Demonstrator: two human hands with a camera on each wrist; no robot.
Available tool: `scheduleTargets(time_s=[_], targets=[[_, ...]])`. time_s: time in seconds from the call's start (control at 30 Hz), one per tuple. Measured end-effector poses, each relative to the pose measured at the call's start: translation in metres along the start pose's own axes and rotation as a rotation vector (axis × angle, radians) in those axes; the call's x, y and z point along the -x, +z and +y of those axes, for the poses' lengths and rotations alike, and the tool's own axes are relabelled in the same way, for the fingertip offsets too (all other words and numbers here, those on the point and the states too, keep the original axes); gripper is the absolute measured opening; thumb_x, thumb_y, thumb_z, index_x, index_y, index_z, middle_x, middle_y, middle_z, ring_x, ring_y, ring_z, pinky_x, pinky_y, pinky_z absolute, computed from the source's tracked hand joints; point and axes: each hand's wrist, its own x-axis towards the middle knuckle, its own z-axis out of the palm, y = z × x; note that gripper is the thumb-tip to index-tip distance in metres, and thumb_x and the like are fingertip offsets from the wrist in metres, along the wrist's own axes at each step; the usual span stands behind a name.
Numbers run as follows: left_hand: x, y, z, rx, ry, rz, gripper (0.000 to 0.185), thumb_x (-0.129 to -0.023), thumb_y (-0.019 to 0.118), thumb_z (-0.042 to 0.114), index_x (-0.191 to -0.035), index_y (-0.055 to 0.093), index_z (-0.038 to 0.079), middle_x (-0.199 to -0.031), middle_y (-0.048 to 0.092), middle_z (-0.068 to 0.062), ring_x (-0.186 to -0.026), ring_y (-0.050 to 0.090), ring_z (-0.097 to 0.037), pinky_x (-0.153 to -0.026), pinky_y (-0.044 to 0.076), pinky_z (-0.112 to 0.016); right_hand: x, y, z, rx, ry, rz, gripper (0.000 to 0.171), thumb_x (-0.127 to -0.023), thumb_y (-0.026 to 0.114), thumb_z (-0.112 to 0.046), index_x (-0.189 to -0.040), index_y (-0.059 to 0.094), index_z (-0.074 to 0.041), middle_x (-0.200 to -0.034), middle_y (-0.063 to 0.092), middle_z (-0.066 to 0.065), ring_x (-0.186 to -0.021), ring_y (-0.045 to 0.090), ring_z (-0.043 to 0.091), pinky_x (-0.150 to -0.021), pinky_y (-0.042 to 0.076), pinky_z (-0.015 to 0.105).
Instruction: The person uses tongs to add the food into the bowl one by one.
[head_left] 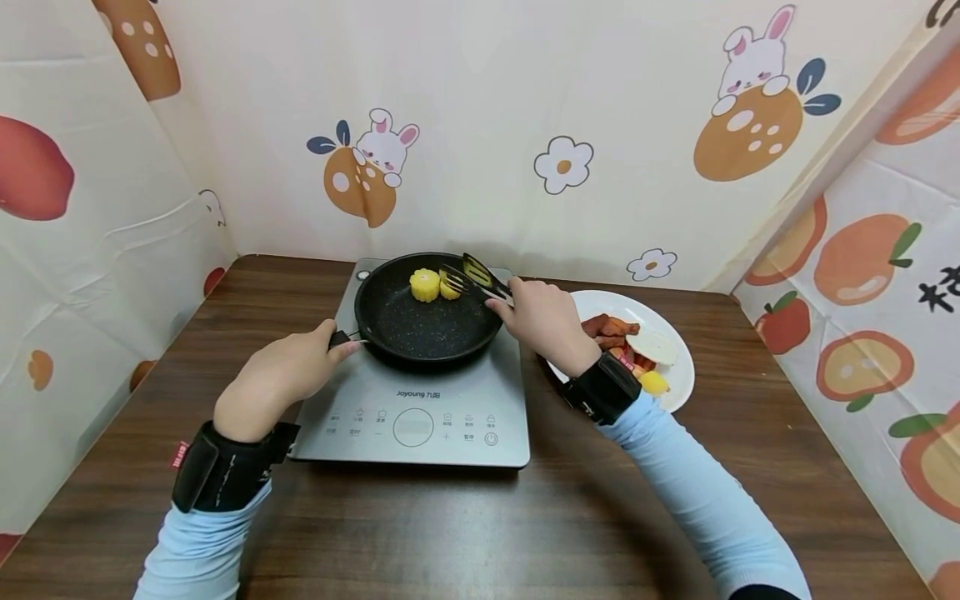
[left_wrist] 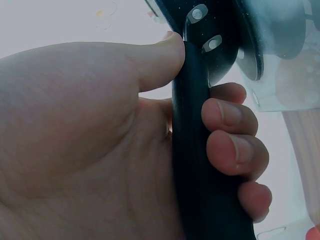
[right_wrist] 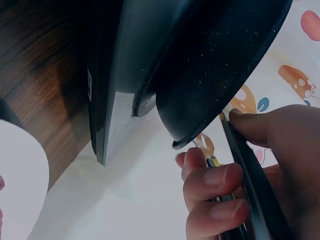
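Observation:
A black frying pan (head_left: 420, 321) sits on a grey induction cooker (head_left: 420, 408). My left hand (head_left: 281, 375) grips the pan's black handle (left_wrist: 192, 145), fingers and thumb wrapped round it. My right hand (head_left: 543, 321) holds black tongs (head_left: 480, 282) over the pan's far right side. The tong tips are at a yellow corn piece (head_left: 450, 287), and a second corn piece (head_left: 424, 285) lies just left of it in the pan. In the right wrist view the tong arms (right_wrist: 250, 175) run between thumb and fingers, below the pan's rim (right_wrist: 225, 100).
A white plate (head_left: 675, 379) with sausage pieces, a white slice and a yellow piece stands right of the cooker. Patterned cloth walls close in the brown wooden table (head_left: 480, 533) on the left, back and right.

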Motion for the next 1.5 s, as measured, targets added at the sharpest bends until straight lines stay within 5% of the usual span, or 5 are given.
scheduleTargets(time_s=[0.57, 0.83, 1.07, 1.5], targets=[[0.000, 0.001, -0.001, -0.003, 0.020, 0.007, 0.076, -0.111, 0.031, 0.048, -0.158, 0.016, -0.010, -0.147, 0.044, -0.041, -0.113, 0.064, -0.046, -0.082, 0.053, -0.057, 0.007, -0.006, -0.002, -0.034, 0.034, -0.054, 0.046, -0.102, 0.055, -0.054, -0.092, 0.058, -0.009, -0.075, 0.060, 0.010, -0.066, 0.061, 0.031, -0.054, 0.044, 0.042], [-0.002, 0.001, -0.001, -0.015, 0.029, 0.007, 0.077, -0.111, 0.030, 0.049, -0.158, 0.016, -0.009, -0.144, 0.048, -0.041, -0.108, 0.066, -0.045, -0.082, 0.053, -0.057, 0.017, -0.013, 0.007, -0.054, 0.049, -0.092, 0.049, -0.103, 0.053, -0.054, -0.108, 0.064, -0.006, -0.081, 0.064, 0.011, -0.071, 0.062, 0.030, -0.061, 0.044, 0.041], [-0.003, 0.000, -0.002, -0.012, 0.026, -0.003, 0.078, -0.110, 0.029, 0.051, -0.159, 0.015, -0.009, -0.147, 0.043, -0.041, -0.119, 0.061, -0.052, -0.087, 0.052, -0.062, 0.034, -0.022, 0.019, -0.067, 0.057, -0.079, 0.044, -0.102, 0.056, -0.053, -0.097, 0.059, -0.009, -0.074, 0.058, 0.007, -0.064, 0.055, 0.025, -0.054, 0.035, 0.035], [-0.004, 0.000, -0.002, -0.005, 0.023, -0.005, 0.079, -0.110, 0.031, 0.050, -0.157, 0.016, -0.011, -0.146, 0.044, -0.042, -0.118, 0.061, -0.051, -0.088, 0.051, -0.063, 0.080, -0.044, 0.052, -0.101, 0.143, -0.094, 0.039, -0.102, 0.055, -0.052, -0.097, 0.061, -0.014, -0.071, 0.065, 0.001, -0.057, 0.059, 0.016, -0.051, 0.040, 0.033]])
